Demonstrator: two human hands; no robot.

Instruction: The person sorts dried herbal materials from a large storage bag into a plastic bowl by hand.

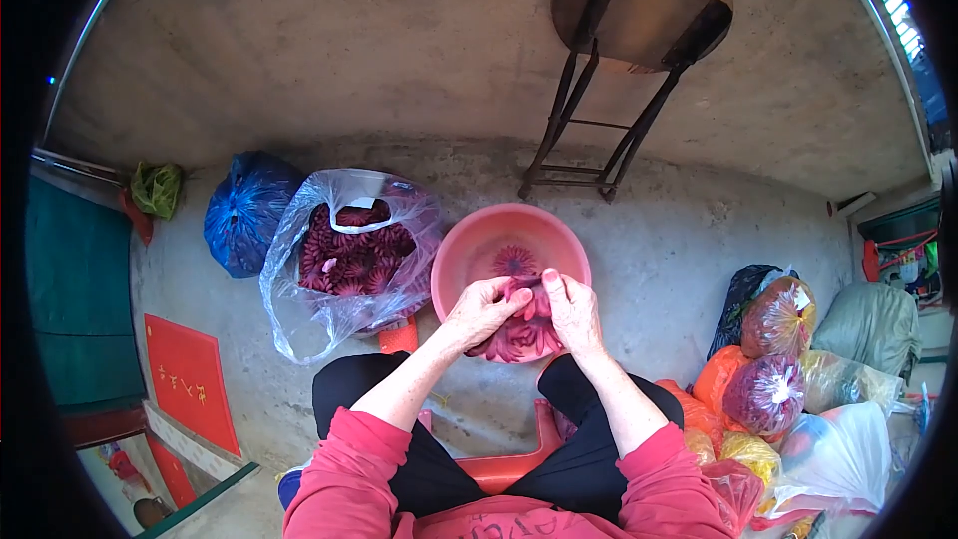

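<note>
My left hand (485, 309) and my right hand (573, 311) are close together over a pink plastic basin (452, 250). Between them is a dark red artificial flower piece (534, 289) with narrow petals, pinched by the fingers of both hands. More dark red petal pieces (509, 341) lie below the hands at the near side of the basin. One flat, round flower piece (515, 261) rests by itself on the basin floor. My fingers partly hide the held piece.
A clear plastic bag (289, 284) full of dark red flower pieces (354, 260) stands left of the basin, beside a blue bag (244, 220). A folding table (639, 20) leans against the wall. Several filled bags (763, 394) are piled at right. A red stool (499, 469) is beneath me.
</note>
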